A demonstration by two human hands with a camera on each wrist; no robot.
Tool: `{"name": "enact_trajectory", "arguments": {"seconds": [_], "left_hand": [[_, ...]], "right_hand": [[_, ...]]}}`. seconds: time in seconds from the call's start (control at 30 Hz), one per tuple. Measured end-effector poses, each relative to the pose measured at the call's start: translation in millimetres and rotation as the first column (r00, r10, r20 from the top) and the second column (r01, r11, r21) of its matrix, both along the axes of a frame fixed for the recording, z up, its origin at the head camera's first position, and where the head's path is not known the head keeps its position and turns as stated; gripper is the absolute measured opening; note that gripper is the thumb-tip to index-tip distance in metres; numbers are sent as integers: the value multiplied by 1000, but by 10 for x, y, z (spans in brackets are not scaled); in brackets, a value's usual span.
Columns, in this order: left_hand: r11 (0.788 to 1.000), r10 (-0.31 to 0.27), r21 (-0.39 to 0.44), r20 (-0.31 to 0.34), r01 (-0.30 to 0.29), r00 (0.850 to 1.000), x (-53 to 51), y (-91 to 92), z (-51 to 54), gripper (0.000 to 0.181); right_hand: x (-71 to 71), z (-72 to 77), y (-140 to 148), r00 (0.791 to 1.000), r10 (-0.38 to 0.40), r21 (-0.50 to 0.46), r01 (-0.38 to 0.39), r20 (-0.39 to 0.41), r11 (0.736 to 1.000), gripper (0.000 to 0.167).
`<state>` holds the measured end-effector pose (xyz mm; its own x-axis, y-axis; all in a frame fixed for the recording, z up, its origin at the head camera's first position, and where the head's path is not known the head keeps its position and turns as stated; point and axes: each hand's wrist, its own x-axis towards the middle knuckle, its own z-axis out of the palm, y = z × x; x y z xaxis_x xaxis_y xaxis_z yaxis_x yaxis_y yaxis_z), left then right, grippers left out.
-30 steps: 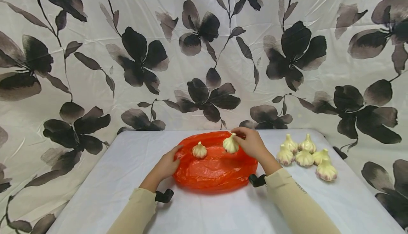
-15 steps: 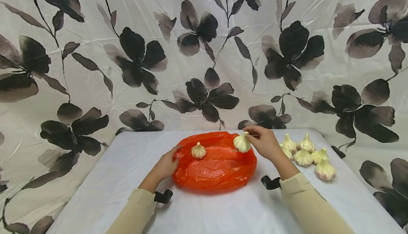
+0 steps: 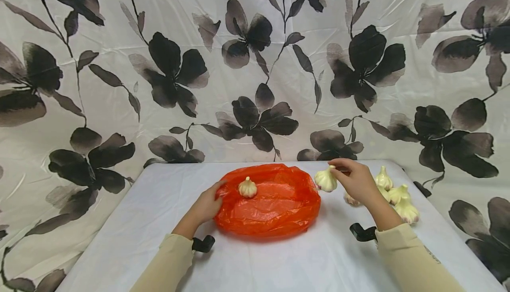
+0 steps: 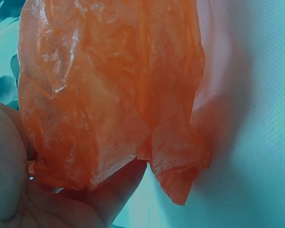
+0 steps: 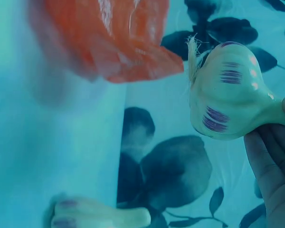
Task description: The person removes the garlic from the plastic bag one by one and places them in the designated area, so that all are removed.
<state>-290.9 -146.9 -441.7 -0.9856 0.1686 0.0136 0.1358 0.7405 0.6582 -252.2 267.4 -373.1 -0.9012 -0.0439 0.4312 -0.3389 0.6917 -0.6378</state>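
Observation:
A red plastic bag [image 3: 275, 212] lies spread in the middle of the table, with one garlic bulb [image 3: 248, 187] on its left part. My left hand [image 3: 205, 205] holds the bag's left edge; in the left wrist view the film [image 4: 109, 95] passes between thumb and fingers, and some fingers are hidden behind it. Just right of the bag, my right hand [image 3: 354, 181] pinches a second garlic bulb [image 3: 326, 179] by its stem. The right wrist view shows that bulb [image 5: 232, 90] with purple streaks and root threads, held apart from the bag.
Several more garlic bulbs [image 3: 406, 211] stand in a group at the right of the white-covered table [image 3: 131, 239], some partly hidden behind the right forearm. A floral curtain [image 3: 255, 79] hangs behind the table's far edge.
My right hand has moved right with the garlic bulb, from over the bag to beside its right edge. The left hand and the bulb on the bag have barely moved.

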Motion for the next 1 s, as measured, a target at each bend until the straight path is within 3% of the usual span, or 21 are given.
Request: {"name": "enact_trajectory", "arguments": {"seconds": [0.3,0.7,1.0], "left_hand": [[1000,15,19,39,-16,999,21,12,-1,57],[999,17,35,49,-19,999,45,10,-2,57],[1000,4,21,24,-4,1000,10,-9,-17,57]], "right_hand": [[131,-2,329,996,-72,48,69,59,996,28],[249,-113,702,992,-119,95,113,51,989,30],[331,-163,968,985,-151,115,140,88,983,34]]}}
